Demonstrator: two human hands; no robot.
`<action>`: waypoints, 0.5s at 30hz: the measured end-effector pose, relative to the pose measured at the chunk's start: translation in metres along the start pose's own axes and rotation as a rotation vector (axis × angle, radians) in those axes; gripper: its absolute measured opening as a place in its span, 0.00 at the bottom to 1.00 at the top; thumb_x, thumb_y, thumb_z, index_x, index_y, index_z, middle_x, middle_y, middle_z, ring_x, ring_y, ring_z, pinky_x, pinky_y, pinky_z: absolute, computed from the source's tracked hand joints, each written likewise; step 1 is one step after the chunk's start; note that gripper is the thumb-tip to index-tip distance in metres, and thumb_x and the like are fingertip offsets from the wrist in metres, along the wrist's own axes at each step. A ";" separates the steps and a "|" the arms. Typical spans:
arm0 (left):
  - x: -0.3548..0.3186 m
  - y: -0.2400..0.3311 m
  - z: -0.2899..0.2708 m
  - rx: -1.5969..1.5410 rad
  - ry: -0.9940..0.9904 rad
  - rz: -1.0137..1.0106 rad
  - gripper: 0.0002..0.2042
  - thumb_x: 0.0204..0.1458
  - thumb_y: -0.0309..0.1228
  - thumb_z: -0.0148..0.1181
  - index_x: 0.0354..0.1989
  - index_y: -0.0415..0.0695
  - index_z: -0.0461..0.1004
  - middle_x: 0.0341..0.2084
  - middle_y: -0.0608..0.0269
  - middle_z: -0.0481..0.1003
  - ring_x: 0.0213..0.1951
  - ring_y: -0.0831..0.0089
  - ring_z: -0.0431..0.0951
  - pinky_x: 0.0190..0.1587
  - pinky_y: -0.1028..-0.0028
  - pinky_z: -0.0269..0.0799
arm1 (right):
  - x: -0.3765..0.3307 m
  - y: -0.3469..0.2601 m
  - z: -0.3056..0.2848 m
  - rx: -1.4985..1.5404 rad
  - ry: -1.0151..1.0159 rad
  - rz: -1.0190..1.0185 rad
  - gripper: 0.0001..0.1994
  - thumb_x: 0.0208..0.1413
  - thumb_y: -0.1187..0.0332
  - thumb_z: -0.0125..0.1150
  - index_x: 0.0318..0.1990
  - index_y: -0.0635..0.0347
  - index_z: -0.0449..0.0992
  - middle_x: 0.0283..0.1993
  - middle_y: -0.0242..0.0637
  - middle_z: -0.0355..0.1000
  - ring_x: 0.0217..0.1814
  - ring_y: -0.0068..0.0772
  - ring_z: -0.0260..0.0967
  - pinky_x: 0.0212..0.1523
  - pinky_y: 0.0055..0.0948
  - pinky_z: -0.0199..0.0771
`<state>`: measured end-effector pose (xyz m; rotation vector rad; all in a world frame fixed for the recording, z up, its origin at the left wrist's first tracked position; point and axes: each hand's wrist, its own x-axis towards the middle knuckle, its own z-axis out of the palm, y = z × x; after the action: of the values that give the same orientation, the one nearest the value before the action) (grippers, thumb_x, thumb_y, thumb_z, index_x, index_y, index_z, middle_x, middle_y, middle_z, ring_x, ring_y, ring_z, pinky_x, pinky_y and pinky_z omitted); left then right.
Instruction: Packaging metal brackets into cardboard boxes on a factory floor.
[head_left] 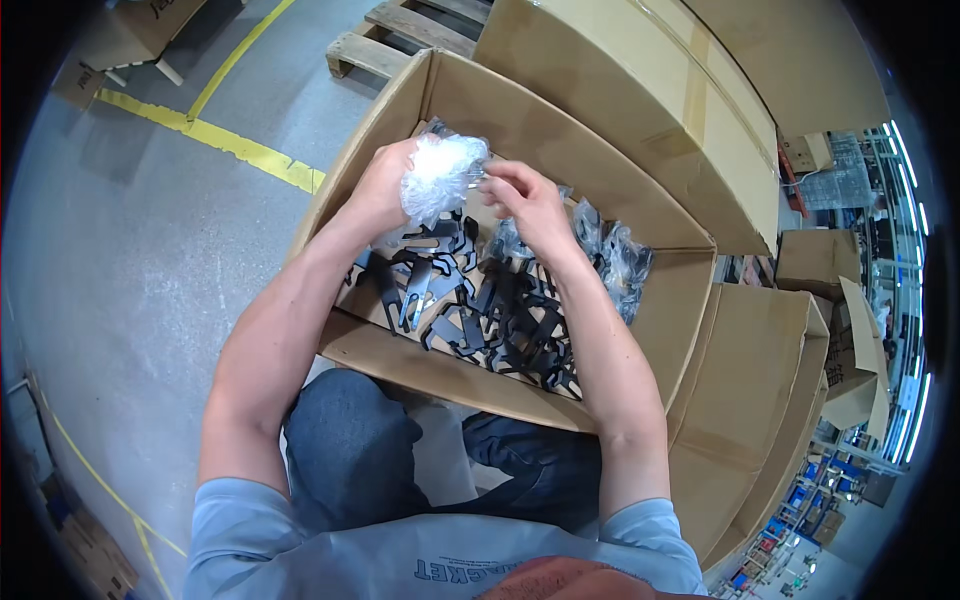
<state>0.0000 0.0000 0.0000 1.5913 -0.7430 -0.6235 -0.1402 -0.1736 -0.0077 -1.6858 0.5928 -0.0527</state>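
Note:
My left hand point(387, 187) is closed round a bundle in clear plastic wrap point(440, 175), held up inside the far left part of an open cardboard box point(500, 398). The wrap shines brightly, and what it contains is hidden. At the bundle's right side, my right hand point(525, 200) has its fingers bent in a pinch at the loose edge of the wrap. Below both hands, several black flat metal brackets point(467, 330) with slots and bent ends lie heaped on the box's bottom. More plastic-wrapped bundles point(622, 265) rest along the box's far right side.
Large cardboard cartons point(640, 90) stand behind the box, with another carton point(745, 370) on the right. A wooden pallet point(375, 50) lies at the back. Yellow tape point(240, 150) marks the grey floor on the left. My knees point(350, 430) are against the box's near side.

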 end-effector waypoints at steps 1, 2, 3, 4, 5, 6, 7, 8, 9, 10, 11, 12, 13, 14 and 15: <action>0.001 0.006 0.000 0.055 -0.012 0.006 0.12 0.49 0.24 0.63 0.43 0.41 0.78 0.33 0.57 0.80 0.35 0.67 0.77 0.42 0.70 0.71 | 0.000 0.013 -0.007 -0.198 0.086 0.054 0.18 0.60 0.61 0.57 0.52 0.62 0.76 0.45 0.46 0.78 0.45 0.45 0.77 0.48 0.35 0.74; 0.000 0.010 -0.003 0.115 -0.021 0.011 0.11 0.49 0.24 0.63 0.42 0.41 0.78 0.33 0.58 0.79 0.35 0.69 0.76 0.42 0.71 0.71 | -0.001 0.027 -0.010 -0.199 0.084 0.052 0.18 0.60 0.61 0.57 0.52 0.62 0.76 0.45 0.46 0.78 0.45 0.45 0.77 0.48 0.35 0.74; -0.002 0.014 0.002 0.165 -0.026 0.007 0.11 0.49 0.23 0.62 0.42 0.40 0.77 0.33 0.60 0.79 0.35 0.71 0.76 0.42 0.72 0.71 | -0.008 0.042 -0.018 -0.501 0.096 0.039 0.18 0.59 0.61 0.57 0.51 0.63 0.77 0.46 0.46 0.78 0.45 0.46 0.76 0.46 0.37 0.74; -0.004 0.016 0.007 0.216 -0.031 0.003 0.10 0.50 0.22 0.62 0.41 0.40 0.76 0.33 0.61 0.79 0.35 0.72 0.76 0.42 0.73 0.70 | -0.011 0.055 -0.025 -0.802 0.104 0.021 0.18 0.59 0.61 0.56 0.50 0.64 0.77 0.46 0.46 0.77 0.45 0.47 0.76 0.45 0.39 0.74; -0.002 0.015 0.005 0.218 -0.033 0.008 0.10 0.50 0.22 0.62 0.41 0.40 0.76 0.33 0.61 0.79 0.35 0.72 0.76 0.42 0.73 0.70 | -0.008 0.063 -0.023 -0.801 0.109 0.019 0.18 0.59 0.61 0.56 0.50 0.64 0.77 0.46 0.46 0.77 0.45 0.47 0.76 0.45 0.39 0.74; -0.001 0.012 0.003 0.205 -0.027 0.048 0.09 0.49 0.23 0.62 0.40 0.40 0.76 0.32 0.61 0.79 0.34 0.71 0.75 0.41 0.72 0.70 | -0.004 0.071 -0.020 -0.856 0.133 0.012 0.18 0.59 0.61 0.56 0.50 0.64 0.77 0.46 0.46 0.77 0.45 0.48 0.75 0.45 0.40 0.74; 0.000 0.009 0.003 0.192 -0.017 0.083 0.09 0.48 0.23 0.63 0.39 0.40 0.77 0.31 0.60 0.79 0.33 0.70 0.75 0.40 0.71 0.70 | -0.001 0.076 -0.017 -0.912 0.151 0.005 0.18 0.59 0.60 0.56 0.49 0.63 0.77 0.46 0.46 0.77 0.45 0.48 0.75 0.45 0.41 0.74; 0.000 0.007 0.003 0.179 -0.007 0.119 0.09 0.47 0.24 0.63 0.38 0.39 0.77 0.31 0.59 0.79 0.32 0.69 0.75 0.39 0.70 0.70 | 0.002 0.081 -0.015 -0.966 0.169 -0.002 0.17 0.59 0.60 0.56 0.49 0.63 0.78 0.45 0.46 0.77 0.45 0.49 0.75 0.45 0.41 0.74; 0.001 0.005 0.003 0.167 0.001 0.154 0.08 0.47 0.24 0.64 0.36 0.39 0.77 0.30 0.59 0.79 0.31 0.68 0.75 0.38 0.69 0.70 | 0.004 0.086 -0.014 -1.020 0.187 -0.009 0.17 0.58 0.60 0.56 0.48 0.63 0.78 0.45 0.46 0.77 0.44 0.50 0.74 0.45 0.42 0.73; 0.001 0.004 0.002 0.171 0.003 0.152 0.08 0.47 0.24 0.64 0.36 0.39 0.77 0.30 0.59 0.79 0.31 0.68 0.75 0.38 0.69 0.70 | 0.006 0.085 -0.010 -1.017 0.185 -0.011 0.17 0.58 0.60 0.56 0.48 0.63 0.78 0.45 0.46 0.77 0.44 0.50 0.74 0.45 0.42 0.73; 0.000 0.004 0.001 0.197 0.000 0.146 0.08 0.47 0.24 0.64 0.37 0.39 0.76 0.31 0.59 0.79 0.32 0.69 0.75 0.39 0.70 0.70 | 0.007 0.085 -0.007 -1.000 0.170 0.006 0.17 0.59 0.61 0.55 0.48 0.63 0.78 0.44 0.46 0.76 0.44 0.50 0.74 0.45 0.42 0.73; -0.001 0.004 0.001 0.222 -0.002 0.141 0.09 0.47 0.23 0.63 0.37 0.39 0.76 0.31 0.60 0.79 0.33 0.70 0.75 0.40 0.70 0.70 | 0.008 0.085 -0.004 -0.984 0.156 0.024 0.16 0.59 0.61 0.55 0.47 0.63 0.77 0.43 0.46 0.76 0.43 0.50 0.74 0.45 0.41 0.73; -0.001 0.004 0.001 0.246 -0.006 0.137 0.09 0.47 0.23 0.63 0.38 0.40 0.76 0.32 0.61 0.79 0.34 0.71 0.75 0.40 0.71 0.70 | 0.008 0.084 -0.002 -0.969 0.142 0.042 0.15 0.59 0.61 0.55 0.46 0.63 0.77 0.42 0.45 0.76 0.42 0.50 0.73 0.45 0.41 0.73; -0.001 0.003 0.000 0.269 -0.009 0.133 0.09 0.47 0.22 0.63 0.39 0.40 0.75 0.32 0.61 0.79 0.35 0.72 0.75 0.41 0.72 0.70 | 0.009 0.083 0.000 -0.955 0.129 0.061 0.15 0.60 0.62 0.55 0.46 0.63 0.77 0.41 0.45 0.76 0.42 0.50 0.73 0.46 0.40 0.73; -0.001 0.004 0.001 0.268 -0.010 0.132 0.09 0.47 0.22 0.63 0.39 0.40 0.75 0.32 0.61 0.79 0.35 0.72 0.75 0.41 0.72 0.70 | 0.008 0.085 -0.001 -0.956 0.129 0.062 0.15 0.60 0.62 0.55 0.46 0.63 0.77 0.41 0.45 0.76 0.42 0.50 0.73 0.46 0.40 0.73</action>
<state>-0.0018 0.0001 0.0037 1.7663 -0.9619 -0.4491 -0.1639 -0.1847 -0.0894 -2.5964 0.8383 0.2003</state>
